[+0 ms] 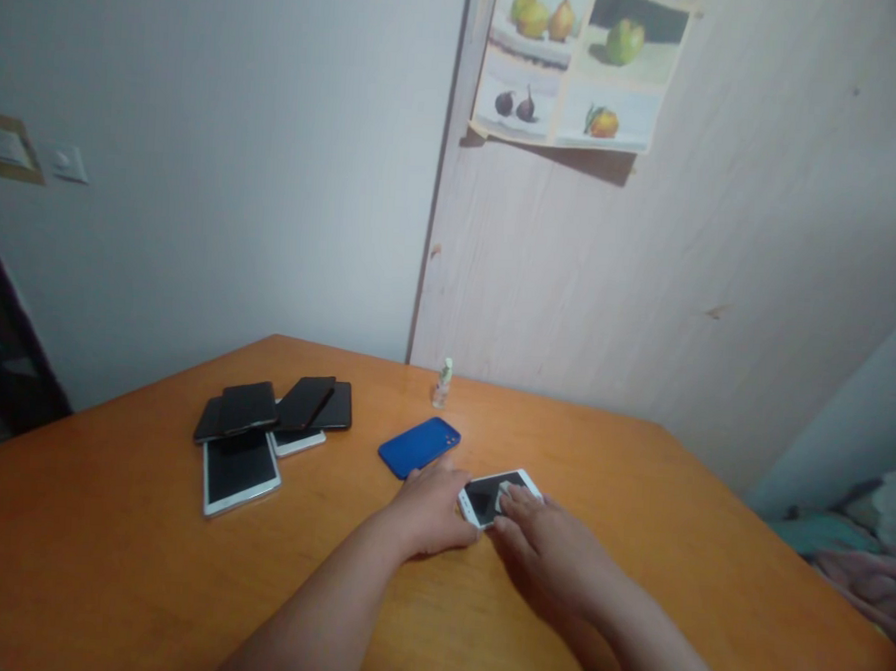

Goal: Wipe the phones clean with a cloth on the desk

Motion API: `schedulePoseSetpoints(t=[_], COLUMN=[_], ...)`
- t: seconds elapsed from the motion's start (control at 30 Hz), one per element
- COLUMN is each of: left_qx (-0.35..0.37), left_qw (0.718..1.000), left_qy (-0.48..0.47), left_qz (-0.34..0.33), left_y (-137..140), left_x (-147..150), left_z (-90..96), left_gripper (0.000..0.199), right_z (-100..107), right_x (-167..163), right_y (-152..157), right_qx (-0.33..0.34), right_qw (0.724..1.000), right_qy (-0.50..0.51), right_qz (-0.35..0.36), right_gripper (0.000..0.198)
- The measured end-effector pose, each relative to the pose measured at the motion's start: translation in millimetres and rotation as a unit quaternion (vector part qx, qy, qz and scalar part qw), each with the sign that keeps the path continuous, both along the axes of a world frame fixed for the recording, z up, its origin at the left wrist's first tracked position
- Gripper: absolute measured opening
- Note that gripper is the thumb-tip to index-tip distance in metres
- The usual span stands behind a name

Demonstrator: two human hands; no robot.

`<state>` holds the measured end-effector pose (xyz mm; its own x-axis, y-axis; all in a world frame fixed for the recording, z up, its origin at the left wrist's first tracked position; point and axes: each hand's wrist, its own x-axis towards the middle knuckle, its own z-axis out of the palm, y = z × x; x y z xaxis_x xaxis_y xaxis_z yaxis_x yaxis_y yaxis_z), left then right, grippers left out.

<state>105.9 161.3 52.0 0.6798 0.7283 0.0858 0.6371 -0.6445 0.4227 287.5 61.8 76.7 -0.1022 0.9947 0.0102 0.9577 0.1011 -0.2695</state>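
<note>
A white smartphone (pixel 483 493) lies flat on the table with its dark screen up. My left hand (pixel 433 507) grips its left end, fingers at the far corner and thumb at the near one. Over the screen, my right hand (pixel 547 536) holds a small white wipe (pixel 502 493) under its fingertips, pressed to the glass. Whether it is paper or cloth cannot be made out. Just beyond my left hand is a blue phone case (pixel 419 446), its camera cutout at the right end. Part of the phone's right side is hidden by my right hand.
To the left lie a white tablet (pixel 242 468), several black devices or cases (pixel 249 406) in overlapping piles, and another white device (pixel 299 442) partly covered. A small clear spray bottle (pixel 442 385) stands near the wall. The wooden table (pixel 315 589) meets the wall behind.
</note>
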Motion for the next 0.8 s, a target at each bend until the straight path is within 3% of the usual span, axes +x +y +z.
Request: schedulePoseSetpoints(t=[0.17,0.33,0.4,0.6,0.67,0.8], left_qx=[-0.002,-0.005,-0.004,0.003,0.005,0.000], left_qw=[1.000,1.000,1.000,1.000,1.000,1.000], left_qy=[-0.001,0.006,0.009,0.011,0.008,0.010], left_qz=[-0.009,0.010,0.008,0.007,0.006,0.006], left_y=[-2,-3,-2,0,-2,-4], left_x=[-1,1,1,0,1,1], left_z=[2.6,1.6,0.7,-0.7,0.6,4.9], left_gripper=[0.043,0.047,0.046,0.047,0.046,0.041], right_z=[-5,-5,-4,-7,-9,-12], right_x=[-7,10,9,-10,-4,13], right_y=[0,4,3,0,3,11], right_qx=[-0.029,-0.006,0.001,-0.031,-0.036,-0.022], right_qw=[0.996,1.000,0.999,0.993,0.994,0.999], right_qy=[0.036,0.006,0.006,0.065,0.063,0.004], right_qz=[0.078,-0.025,-0.032,0.096,0.082,-0.025], right_gripper=[0.057,0.054,0.053,0.057,0.057,0.057])
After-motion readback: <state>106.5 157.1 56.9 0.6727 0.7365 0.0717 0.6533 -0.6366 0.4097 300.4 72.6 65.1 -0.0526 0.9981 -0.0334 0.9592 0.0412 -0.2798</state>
